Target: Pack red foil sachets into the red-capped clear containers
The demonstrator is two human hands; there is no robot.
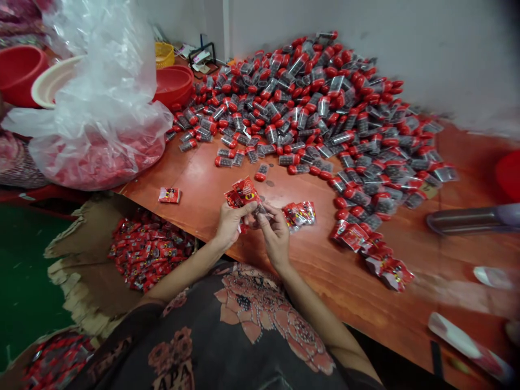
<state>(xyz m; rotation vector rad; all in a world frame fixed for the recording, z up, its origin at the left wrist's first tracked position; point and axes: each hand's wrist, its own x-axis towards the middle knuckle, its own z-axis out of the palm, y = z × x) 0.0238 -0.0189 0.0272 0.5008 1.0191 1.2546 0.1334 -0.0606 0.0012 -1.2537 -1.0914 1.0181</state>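
Packets [246, 190] in red wrappers are resting in the left hand [229, 225], thumb and fingers pinching them. The right hand [277, 238] is curling nearly closed, fingertips gripping a small dark item, blurred. Many wrapped pieces [146, 249] are filling a cardboard box [87, 260] below, seemingly done; 1 large heap of red-capped containers [292, 108] is covering much of the table [195, 179], apparently unhandled.
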